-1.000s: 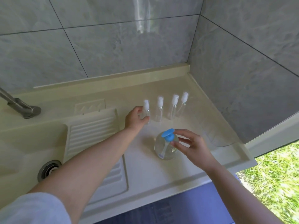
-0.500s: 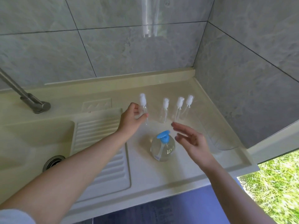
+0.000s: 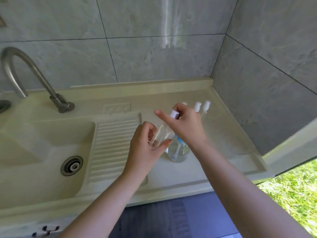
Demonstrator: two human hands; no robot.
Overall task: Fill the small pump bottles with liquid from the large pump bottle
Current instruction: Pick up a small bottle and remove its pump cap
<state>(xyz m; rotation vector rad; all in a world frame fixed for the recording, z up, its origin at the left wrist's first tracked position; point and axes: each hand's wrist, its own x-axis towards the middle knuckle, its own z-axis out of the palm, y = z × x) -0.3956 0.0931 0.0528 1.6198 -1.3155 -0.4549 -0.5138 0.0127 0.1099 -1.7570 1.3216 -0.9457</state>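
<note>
Glossy grey marbled tiles [image 3: 154, 60] line both walls of the corner, and below them runs a smooth cream moulded counter [image 3: 171, 174] with a ribbed drainboard [image 3: 113, 145] and a basin [image 3: 42, 152] with a round metal drain [image 3: 71, 165]. A curved brushed-metal tap [image 3: 34, 74] arches over the basin.

One small pump bottle [image 3: 163, 131], a slim clear plastic cylinder with a white pump top, is held tilted above the counter between both hands. The left hand [image 3: 145, 148] grips its lower body, fingers and thumb curled round it. The right hand [image 3: 183, 124] pinches the white top, with the index finger stretched out straight to the left.

Directly beneath the hands stands the large pump bottle [image 3: 178, 152], round-bellied and transparent, holding clear liquid, its blue pump head partly hidden by the right wrist.

Further back on the counter, near the corner, two white-topped small bottles [image 3: 202, 106] stand plainly side by side; a third white top just peeks out behind the right hand's knuckles. That makes four small bottles in view and one large one. A clear curved plastic piece [image 3: 240, 145] lies on the counter to the right.
</note>
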